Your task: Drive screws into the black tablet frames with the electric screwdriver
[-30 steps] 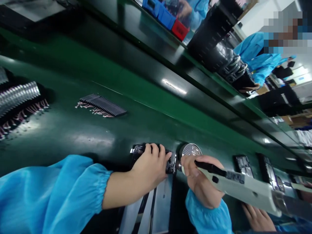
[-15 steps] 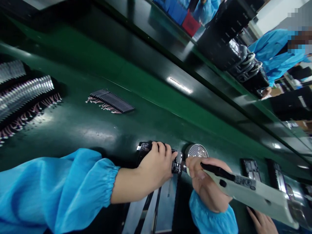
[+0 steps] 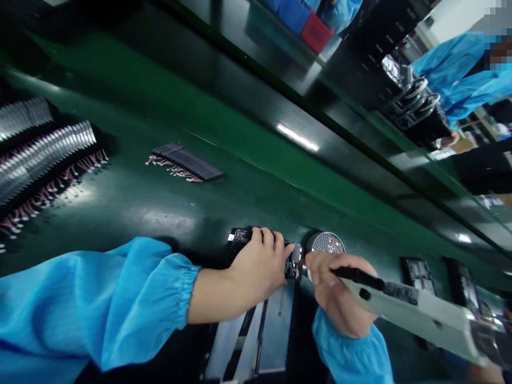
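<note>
My left hand (image 3: 260, 264) is closed over a small black electronic device (image 3: 295, 261), fingers curled over its far edge and most of it hidden under the palm. In my right hand (image 3: 340, 290) is a pale electric screwdriver (image 3: 416, 309) with a black lever, its body slanting off to the lower right. The driver's tip meets the device's right end; any screw there is too small to make out. Just beyond my right fingers stands a round metal screw dish (image 3: 327, 242) with a perforated top.
A row of thin dark parts with wires (image 3: 188, 161) lies on the green bench. More stacked parts (image 3: 48, 160) are at the left. Further devices (image 3: 418, 274) sit at the right. Light flat panels (image 3: 274, 336) lie below my left hand. A co-worker's blue sleeve (image 3: 464, 96) shows across the bench.
The view has shifted slightly. Both hands keep their places on the device and the screwdriver. Another person's hand at the lower right has moved away from where it was.
</note>
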A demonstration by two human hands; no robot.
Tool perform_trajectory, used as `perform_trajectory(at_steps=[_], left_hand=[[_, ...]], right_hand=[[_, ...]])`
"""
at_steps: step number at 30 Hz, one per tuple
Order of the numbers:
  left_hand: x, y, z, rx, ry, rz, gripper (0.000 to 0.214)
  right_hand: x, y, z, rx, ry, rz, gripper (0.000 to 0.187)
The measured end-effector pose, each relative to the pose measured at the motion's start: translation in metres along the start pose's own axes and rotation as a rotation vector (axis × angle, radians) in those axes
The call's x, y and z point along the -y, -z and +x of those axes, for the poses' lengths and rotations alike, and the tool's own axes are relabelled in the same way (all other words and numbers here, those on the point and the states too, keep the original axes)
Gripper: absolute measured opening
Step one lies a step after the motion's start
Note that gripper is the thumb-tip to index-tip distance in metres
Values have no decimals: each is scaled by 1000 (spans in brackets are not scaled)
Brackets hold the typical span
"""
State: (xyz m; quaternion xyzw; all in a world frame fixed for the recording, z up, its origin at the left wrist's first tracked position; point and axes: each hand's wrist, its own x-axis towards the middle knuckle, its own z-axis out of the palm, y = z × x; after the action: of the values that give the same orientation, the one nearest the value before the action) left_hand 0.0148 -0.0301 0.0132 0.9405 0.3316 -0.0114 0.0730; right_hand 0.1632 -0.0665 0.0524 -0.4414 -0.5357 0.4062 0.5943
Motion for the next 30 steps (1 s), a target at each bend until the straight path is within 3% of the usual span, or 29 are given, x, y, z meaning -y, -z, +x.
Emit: perform_trajectory(at_steps=[4,7,11,15,19,24,27,30], left_hand=[[-5,-2,-12,-216,-77,125,53],[-18,-1,-46,-401,-288,106,39],[-43,-18,-107,-421,-487,6,18],[-56,-44,-139,-454,-474,57,20],[-33,-42,-126,-382,-332,44,32],[20,-19,-74,-333,-204,130,40],[34,-8,-47,-354,-204,144,37],[32,-6,-26,-425,-311,47,34]], right_hand=[[-6,-1,3,12,51,27,16],[-3,4,8,-22,86,44,24],[14,34,13,-122,157,15,30],[28,71,17,-301,215,-44,26],[32,88,21,-450,234,-56,22],[29,94,23,-457,234,-10,22],[19,95,23,-416,212,21,23],[4,93,24,-370,158,67,24]])
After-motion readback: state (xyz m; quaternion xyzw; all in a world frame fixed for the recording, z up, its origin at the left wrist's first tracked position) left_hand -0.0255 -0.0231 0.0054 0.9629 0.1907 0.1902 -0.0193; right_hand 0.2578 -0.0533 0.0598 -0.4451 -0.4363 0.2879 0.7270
